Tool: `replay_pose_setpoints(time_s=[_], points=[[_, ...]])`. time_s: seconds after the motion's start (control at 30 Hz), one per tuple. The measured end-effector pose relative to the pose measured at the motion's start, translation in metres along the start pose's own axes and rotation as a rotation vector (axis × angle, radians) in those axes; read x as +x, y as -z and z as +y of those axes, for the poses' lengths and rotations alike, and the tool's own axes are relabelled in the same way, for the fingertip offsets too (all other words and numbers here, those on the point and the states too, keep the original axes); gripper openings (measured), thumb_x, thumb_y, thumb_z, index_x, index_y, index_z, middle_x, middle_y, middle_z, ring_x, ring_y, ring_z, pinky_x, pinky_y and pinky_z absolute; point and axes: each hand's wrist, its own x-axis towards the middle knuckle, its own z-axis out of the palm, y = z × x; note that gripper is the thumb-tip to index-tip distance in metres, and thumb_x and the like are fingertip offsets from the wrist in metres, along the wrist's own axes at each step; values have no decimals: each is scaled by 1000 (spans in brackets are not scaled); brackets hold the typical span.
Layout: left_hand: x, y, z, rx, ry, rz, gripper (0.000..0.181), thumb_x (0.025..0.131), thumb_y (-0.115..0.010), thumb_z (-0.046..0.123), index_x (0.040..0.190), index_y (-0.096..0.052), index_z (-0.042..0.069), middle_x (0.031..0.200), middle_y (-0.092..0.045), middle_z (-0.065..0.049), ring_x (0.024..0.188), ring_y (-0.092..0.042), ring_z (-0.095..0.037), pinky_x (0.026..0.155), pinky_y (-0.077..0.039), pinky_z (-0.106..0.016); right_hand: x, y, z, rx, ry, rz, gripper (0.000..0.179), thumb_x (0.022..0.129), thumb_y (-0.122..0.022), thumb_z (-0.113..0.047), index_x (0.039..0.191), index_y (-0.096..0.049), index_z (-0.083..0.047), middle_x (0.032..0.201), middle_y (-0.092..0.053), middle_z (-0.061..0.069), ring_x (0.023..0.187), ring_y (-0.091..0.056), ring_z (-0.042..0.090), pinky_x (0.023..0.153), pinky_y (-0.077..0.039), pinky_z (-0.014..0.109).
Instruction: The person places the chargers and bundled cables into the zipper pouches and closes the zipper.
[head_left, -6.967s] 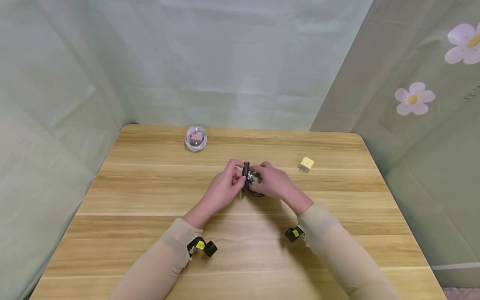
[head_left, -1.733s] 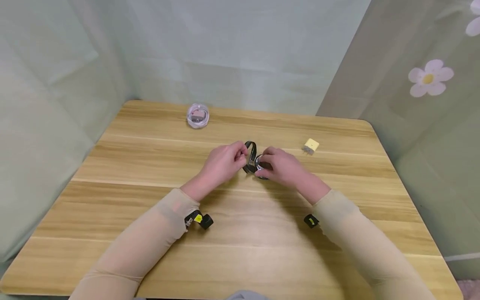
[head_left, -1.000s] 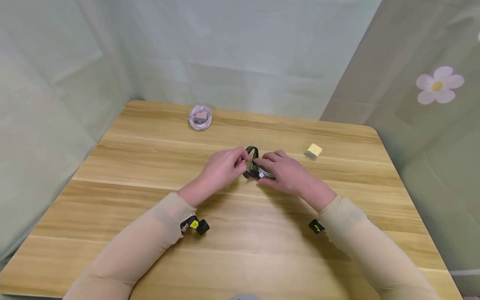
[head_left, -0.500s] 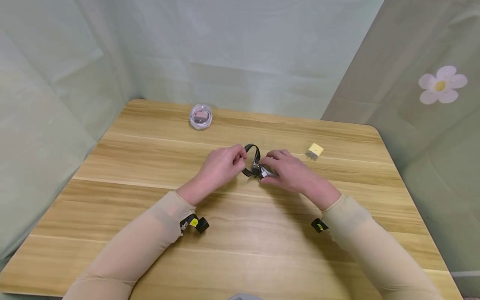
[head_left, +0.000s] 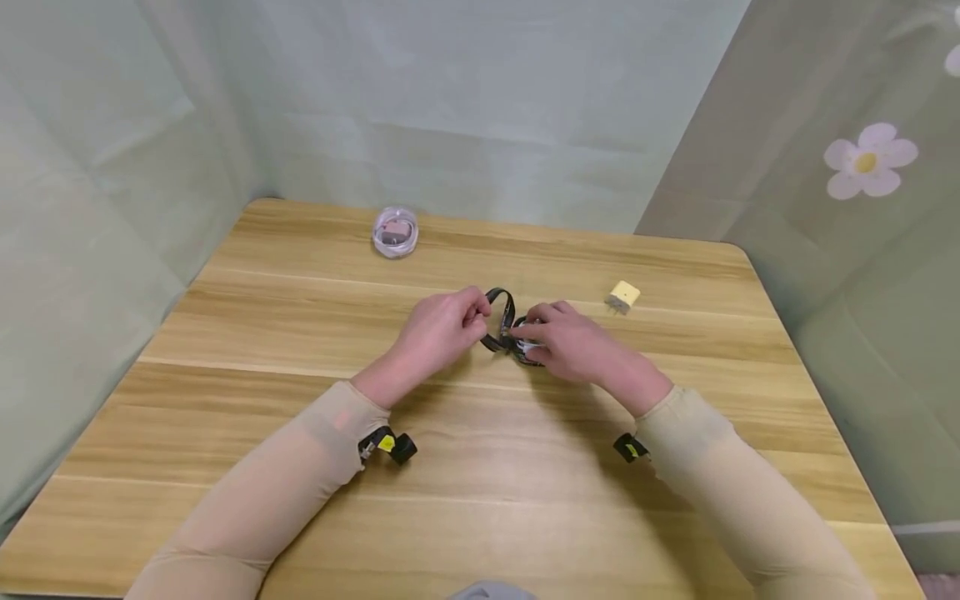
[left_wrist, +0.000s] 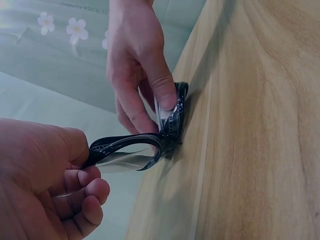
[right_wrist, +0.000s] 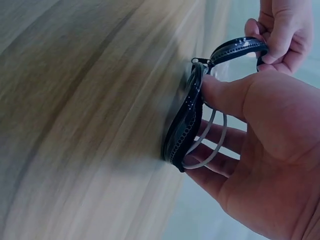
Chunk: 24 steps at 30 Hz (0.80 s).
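A small clear pouch (right_wrist: 184, 131) with black zipper edging stands open at mid-table. My left hand (head_left: 442, 327) pinches its black-edged flap (left_wrist: 122, 141) between thumb and forefinger, drawn out to the left in a loop. On the other side, my right hand (head_left: 573, 340) holds the pouch body, thumb on the black rim and fingers behind. A white cable (right_wrist: 221, 142) lies coiled at the pouch's mouth, against the right fingers, seen best in the right wrist view. A zipper pull (right_wrist: 200, 60) hangs at the joint of the two halves. In the head view, the right fingers hide part of the pouch.
On the wooden table (head_left: 465, 492), a coiled white cable (head_left: 378, 242) with a pink-and-grey charger plug (head_left: 396, 232) inside it lies back left. A yellow charger plug (head_left: 623, 295) lies back right. Pale curtains (head_left: 450, 100) stand behind and beside the table.
Seven seconds ago the flap stood close against the pouch; now it is spread out leftward in a loop. In the last second the right fingers have shifted slightly on the pouch and cable.
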Motion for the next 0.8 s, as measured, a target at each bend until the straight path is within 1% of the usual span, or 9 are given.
replay_pose_setpoints(time_s=[0.1, 0.2, 0.33, 0.43, 0.5, 0.6, 0.67, 0.73, 0.8], points=[[1, -1, 1, 1, -3, 2, 19, 95, -73, 5, 113, -75, 10, 78, -62, 3, 68, -55, -16, 64, -45, -35, 2, 2, 0, 10, -29, -19, 42, 108, -73, -16, 150, -70, -13, 145, -66, 20, 133, -60, 44, 113, -49, 57], [1, -2, 2, -8, -9, -4, 19, 95, -73, 5, 113, -75, 11, 78, -62, 4, 67, -54, -15, 63, -44, -34, 4, 1, 0, 32, -50, -10, 40, 107, -74, -15, 147, -72, -13, 146, -68, 19, 134, -60, 44, 112, -50, 57], [0, -4, 5, -29, -24, -20, 16, 96, -72, 6, 111, -75, 11, 77, -60, 4, 65, -52, -14, 60, -41, -33, 4, -5, 1, 20, -39, 51, 36, 104, -78, -14, 140, -77, -11, 143, -69, 21, 132, -60, 46, 112, -49, 56], [0, -6, 7, -40, -42, -24, 14, 98, -71, 6, 110, -74, 11, 76, -59, 4, 64, -51, -14, 60, -39, -33, 3, -10, 2, 4, -42, 105, 34, 103, -79, -14, 137, -79, -13, 143, -69, 24, 132, -58, 48, 112, -49, 57], [0, -6, 8, -50, -55, -28, 13, 99, -70, 5, 111, -74, 9, 76, -59, 4, 64, -51, -14, 60, -39, -32, 3, -12, 3, 8, -64, 120, 34, 103, -80, -14, 137, -80, -16, 144, -67, 24, 130, -59, 47, 110, -50, 57], [0, -7, 10, -67, -68, -42, 13, 100, -70, 5, 112, -73, 8, 76, -58, 3, 63, -50, -14, 59, -39, -32, 6, -11, 4, 28, -106, 111, 34, 102, -81, -15, 136, -80, -18, 146, -66, 24, 125, -62, 47, 105, -52, 57], [1, -6, 11, -77, -71, -49, 14, 100, -69, 4, 112, -73, 8, 77, -58, 3, 63, -50, -13, 59, -39, -32, 9, -9, 4, 27, -129, 102, 34, 101, -82, -16, 135, -81, -19, 147, -66, 23, 121, -64, 46, 100, -54, 56], [2, -6, 11, -81, -72, -51, 14, 100, -69, 3, 111, -72, 9, 77, -59, 3, 63, -49, -13, 60, -39, -32, 14, -8, 5, 0, -130, 109, 32, 101, -83, -16, 132, -83, -20, 144, -69, 20, 115, -67, 44, 94, -56, 54], [3, -6, 10, -82, -73, -52, 14, 99, -69, 2, 111, -72, 10, 77, -59, 3, 64, -49, -13, 60, -39, -32, 18, -9, 5, -51, -109, 129, 31, 99, -85, -15, 130, -84, -20, 138, -72, 16, 112, -67, 39, 91, -58, 51]])
